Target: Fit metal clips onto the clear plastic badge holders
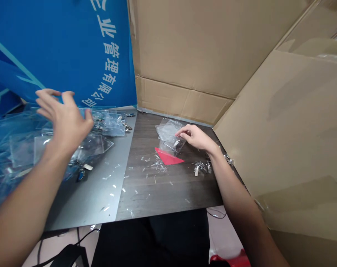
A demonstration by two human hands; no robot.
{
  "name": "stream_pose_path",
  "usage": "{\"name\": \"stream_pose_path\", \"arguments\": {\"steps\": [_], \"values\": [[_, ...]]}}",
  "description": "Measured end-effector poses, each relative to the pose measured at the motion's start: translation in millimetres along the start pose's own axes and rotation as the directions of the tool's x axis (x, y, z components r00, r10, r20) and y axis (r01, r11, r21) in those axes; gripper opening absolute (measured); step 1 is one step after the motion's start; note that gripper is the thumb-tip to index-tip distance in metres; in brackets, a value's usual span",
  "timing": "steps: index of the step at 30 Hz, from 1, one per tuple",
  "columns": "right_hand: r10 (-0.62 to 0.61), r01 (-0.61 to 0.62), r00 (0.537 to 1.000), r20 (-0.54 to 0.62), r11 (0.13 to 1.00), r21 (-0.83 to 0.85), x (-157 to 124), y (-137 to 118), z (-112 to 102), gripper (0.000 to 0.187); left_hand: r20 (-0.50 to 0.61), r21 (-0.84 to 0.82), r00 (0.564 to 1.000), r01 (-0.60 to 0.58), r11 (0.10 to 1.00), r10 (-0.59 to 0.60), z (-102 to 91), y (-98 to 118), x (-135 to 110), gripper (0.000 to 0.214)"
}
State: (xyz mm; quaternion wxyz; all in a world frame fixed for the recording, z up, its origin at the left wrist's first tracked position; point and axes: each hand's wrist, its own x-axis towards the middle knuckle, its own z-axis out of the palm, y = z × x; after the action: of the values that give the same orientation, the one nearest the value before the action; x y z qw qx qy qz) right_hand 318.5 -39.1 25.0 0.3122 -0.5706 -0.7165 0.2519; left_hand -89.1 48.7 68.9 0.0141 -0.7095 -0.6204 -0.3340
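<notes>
Cardboard panels box in our dark wood counter from 12 to 3 o'clock, with a blue printed banner at 10. Our left hand hovers, fingers spread apart, over a heap of clear plastic badge holders. Our right hand rests unclamped fingers on a smaller holder stack, beside a red triangle. Metal clips lie toward 3 o'clock, and clear scraps litter the counter toward its near edge.

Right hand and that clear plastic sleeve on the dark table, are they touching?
Touching. The head view shows the fingertips of the right hand lying across the edge of the clear plastic sleeve, with no gap visible.
</notes>
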Motion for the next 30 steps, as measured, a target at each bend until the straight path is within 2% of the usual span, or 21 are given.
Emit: {"name": "stream_pose_path", "arguments": {"steps": [2,3,5,6,8,11,13,15,17,19,20,22,24,27,30], "values": [[0.045,-0.021,0.996,-0.074,0.954,0.300,6.1,2.5,16.8,0.010,-0.010,0.046,0.996,-0.090,0.995,0.090,4.9,13.2,-6.5,0.063],[0.086,-0.023,0.989,-0.122,0.897,0.442,9.4,3.7,25.3,0.012,-0.007,0.046,0.986,-0.166,0.985,0.167,9.8,18.9,-10.3,0.060],[0.163,0.034,0.952,-0.260,0.785,0.618,15.4,5.7,40.4,0.029,0.012,-0.016,0.939,-0.344,0.939,0.344,23.0,28.3,-19.5,0.053],[0.195,0.066,0.930,-0.311,0.744,0.665,17.9,6.8,46.4,0.035,0.042,-0.066,0.900,-0.432,0.900,0.435,30.1,32.2,-25.0,0.048],[0.261,0.096,0.894,-0.364,0.682,0.725,21.6,9.4,54.5,0.040,0.150,-0.183,0.785,-0.576,0.797,0.601,42.7,39.4,-37.9,0.038],[0.375,0.088,0.837,-0.399,0.627,0.774,25.0,15.6,58.6,0.034,0.308,-0.325,0.602,-0.661,0.676,0.737,53.1,50.6,-59.2,0.033],[0.419,0.093,0.793,-0.443,0.635,0.767,26.8,20.3,58.4,0.026,0.370,-0.384,0.526,-0.664,0.642,0.766,55.1,57.8,-71.5,0.032],[0.407,0.069,0.775,-0.483,0.705,0.706,27.9,24.1,58.0,0.022,0.403,-0.429,0.482,-0.651,0.626,0.778,55.7,63.2,-80.1,0.031],[0.301,0.003,0.813,-0.498,0.853,0.521,27.6,25.9,58.2,0.031,0.422,-0.455,0.462,-0.636,0.623,0.780,56.6,65.8,-84.7,0.032],[0.127,-0.048,0.886,-0.445,0.982,0.184,25.8,25.0,59.0,0.039,0.437,-0.467,0.457,-0.620,0.630,0.775,58.2,66.1,-86.1,0.032],[0.050,-0.055,0.923,-0.382,0.999,-0.002,24.6,23.6,59.6,0.041,0.442,-0.474,0.459,-0.610,0.635,0.771,59.1,65.7,-86.2,0.032],[-0.030,-0.038,0.975,-0.220,0.954,-0.298,22.0,19.5,60.2,0.046,0.441,-0.495,0.472,-0.581,0.646,0.763,60.7,64.6,-85.9,0.032],[-0.037,0.005,0.997,-0.061,0.887,-0.461,19.5,14.3,58.8,0.050,0.430,-0.520,0.494,-0.549,0.654,0.756,61.5,63.9,-86.0,0.030],[-0.057,0.104,0.993,0.102,0.829,-0.549,16.1,6.1,52.9,0.045,0.424,-0.523,0.517,-0.530,0.667,0.744,61.6,63.6,-86.7,0.031],[-0.100,0.180,0.981,0.165,0.783,-0.596,13.3,-2.8,47.5,0.028,0.425,-0.507,0.528,-0.534,0.677,0.735,61.6,63.8,-86.8,0.034]]}}
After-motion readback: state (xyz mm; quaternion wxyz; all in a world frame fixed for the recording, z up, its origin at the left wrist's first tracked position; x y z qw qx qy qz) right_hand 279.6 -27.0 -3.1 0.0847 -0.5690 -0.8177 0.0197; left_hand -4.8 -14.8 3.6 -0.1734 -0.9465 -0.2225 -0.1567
